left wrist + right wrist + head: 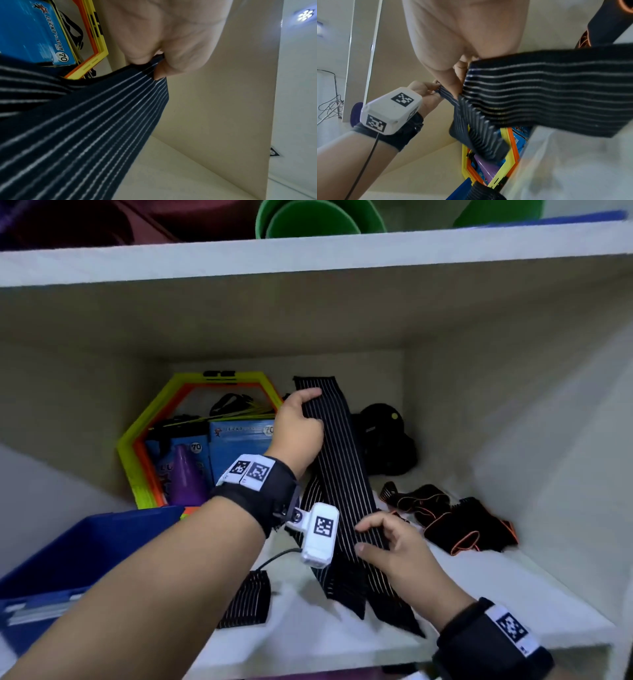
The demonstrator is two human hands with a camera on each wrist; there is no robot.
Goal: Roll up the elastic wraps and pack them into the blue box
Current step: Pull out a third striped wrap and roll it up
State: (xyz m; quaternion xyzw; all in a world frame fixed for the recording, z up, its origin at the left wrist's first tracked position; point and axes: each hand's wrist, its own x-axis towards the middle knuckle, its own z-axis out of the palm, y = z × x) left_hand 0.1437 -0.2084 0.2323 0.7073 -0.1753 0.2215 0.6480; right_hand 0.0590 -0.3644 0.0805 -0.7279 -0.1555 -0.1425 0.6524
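Note:
A long black elastic wrap with thin white stripes (337,470) (82,128) (539,92) is stretched above the white shelf (496,580). My left hand (301,419) (159,63) pinches its far upper end. My right hand (383,539) (458,75) pinches it lower down, nearer to me, and the loose folded end hangs below onto the shelf. A second striped piece (245,601) lies flat near the shelf's front. A tangle of black wraps with orange edging (455,522) lies to the right. The blue box (78,559) stands at the lower left.
At the back left lean yellow and orange hexagon frames (161,436), blue cartons (239,446) and a purple cone (186,477). A black rounded object (387,440) sits at the back. Another shelf board (308,254) runs overhead with green tubs (318,219).

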